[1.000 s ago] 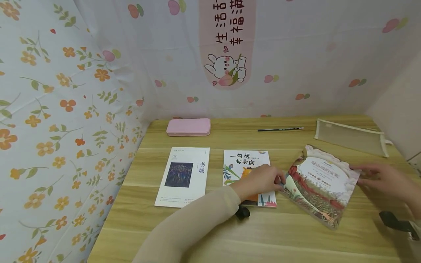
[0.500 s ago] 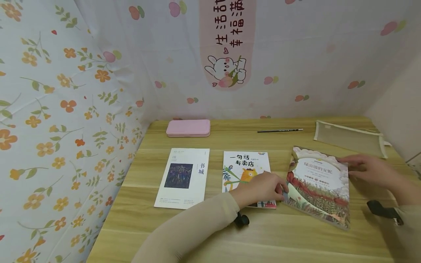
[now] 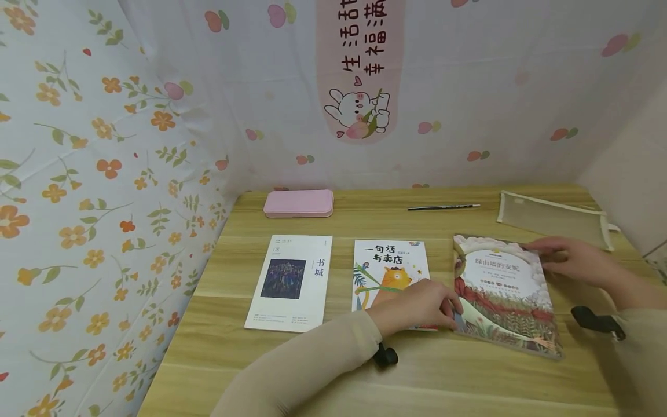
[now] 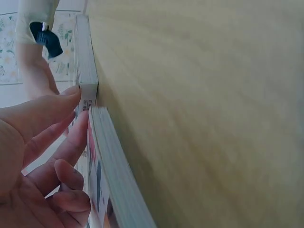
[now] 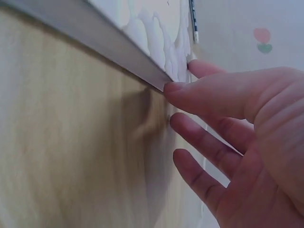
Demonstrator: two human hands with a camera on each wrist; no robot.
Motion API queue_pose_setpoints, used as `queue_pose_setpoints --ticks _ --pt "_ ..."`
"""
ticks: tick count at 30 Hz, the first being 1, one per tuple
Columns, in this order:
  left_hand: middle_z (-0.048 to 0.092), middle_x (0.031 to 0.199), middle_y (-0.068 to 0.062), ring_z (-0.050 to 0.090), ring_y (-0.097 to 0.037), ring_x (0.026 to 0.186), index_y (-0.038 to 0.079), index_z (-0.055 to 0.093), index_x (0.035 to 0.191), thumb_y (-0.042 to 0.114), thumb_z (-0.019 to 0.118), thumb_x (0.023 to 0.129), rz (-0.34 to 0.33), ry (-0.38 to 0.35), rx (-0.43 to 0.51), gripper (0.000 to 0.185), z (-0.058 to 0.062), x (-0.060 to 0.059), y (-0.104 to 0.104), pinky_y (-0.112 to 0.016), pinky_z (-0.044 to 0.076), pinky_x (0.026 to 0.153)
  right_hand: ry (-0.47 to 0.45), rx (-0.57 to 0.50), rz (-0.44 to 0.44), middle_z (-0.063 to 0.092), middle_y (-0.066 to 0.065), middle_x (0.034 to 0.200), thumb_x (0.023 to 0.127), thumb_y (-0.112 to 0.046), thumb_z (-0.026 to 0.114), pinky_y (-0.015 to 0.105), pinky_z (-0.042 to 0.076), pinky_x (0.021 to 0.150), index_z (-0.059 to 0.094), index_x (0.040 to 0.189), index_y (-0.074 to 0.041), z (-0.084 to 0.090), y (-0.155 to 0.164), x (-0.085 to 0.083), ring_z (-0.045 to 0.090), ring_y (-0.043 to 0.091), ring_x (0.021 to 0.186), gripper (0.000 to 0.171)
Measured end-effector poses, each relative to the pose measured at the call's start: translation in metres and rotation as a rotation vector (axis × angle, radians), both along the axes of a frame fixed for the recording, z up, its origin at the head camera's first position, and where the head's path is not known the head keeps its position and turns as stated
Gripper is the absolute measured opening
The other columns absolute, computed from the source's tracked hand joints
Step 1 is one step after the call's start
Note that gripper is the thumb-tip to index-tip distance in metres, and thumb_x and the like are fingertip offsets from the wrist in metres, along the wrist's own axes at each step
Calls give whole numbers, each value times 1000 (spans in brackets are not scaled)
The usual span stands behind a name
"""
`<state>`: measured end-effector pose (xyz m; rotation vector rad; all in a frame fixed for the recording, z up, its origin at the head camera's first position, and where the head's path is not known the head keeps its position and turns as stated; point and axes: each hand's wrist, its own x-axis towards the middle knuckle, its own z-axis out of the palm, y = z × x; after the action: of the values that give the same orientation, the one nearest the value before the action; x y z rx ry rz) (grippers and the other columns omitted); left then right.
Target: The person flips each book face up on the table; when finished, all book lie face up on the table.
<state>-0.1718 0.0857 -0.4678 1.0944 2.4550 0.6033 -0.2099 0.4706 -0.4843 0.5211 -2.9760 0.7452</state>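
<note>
A paperback picture book (image 3: 502, 289) with red flowers and a white title oval lies at the right of the desk, slightly turned. My left hand (image 3: 417, 306) pinches its lower left corner between thumb and index finger; in the left wrist view the thumb (image 4: 71, 91) is right at the corner. At the upper right corner my right hand (image 3: 578, 263) holds the book with thumb and index finger, the other fingers spread apart below. Under my left hand and wrist lies a smaller book with an orange cat (image 3: 393, 278), partly covered.
To the left lies a white book (image 3: 289, 284) with a dark picture. Along the back are a pink pencil case (image 3: 299, 202), a dark pencil (image 3: 443, 207) and a beige mesh pouch (image 3: 554, 217). Patterned cloth (image 3: 469, 116) hangs behind the wooden desk (image 3: 219, 359).
The picture book has turned from a steep slant to nearly straight, its top swinging left. My right hand has moved left with its corner; my left hand stays at the lower left corner.
</note>
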Motion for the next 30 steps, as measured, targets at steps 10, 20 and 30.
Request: queue_pose_setpoints --ticks 10,20,30 --pt "67 75 26 52 17 69 32 77 104 31 82 89 -14 47 -8 15 -4 8 7 -4 38 67 -5 -12 11 66 -14 119 83 0 82 21 52 69 73 124 -6 -1 -10 -15 51 -18 97 42" --pt "67 76 25 52 17 69 31 77 104 29 79 92 -13 70 7 13 -5 10 9 -4 38 65 -12 7 0 73 19 116 83 -2 83 24 51 69 73 124 -4 0 -15 -25 54 -14 93 42" --pt "71 117 10 57 4 80 26 77 119 22 68 97 206 144 156 24 9 1 -36 -11 41 67 -61 -42 -33 59 38 130 93 0 71 47 58 74 65 131 5 1 -39 -9 67 45 106 39"
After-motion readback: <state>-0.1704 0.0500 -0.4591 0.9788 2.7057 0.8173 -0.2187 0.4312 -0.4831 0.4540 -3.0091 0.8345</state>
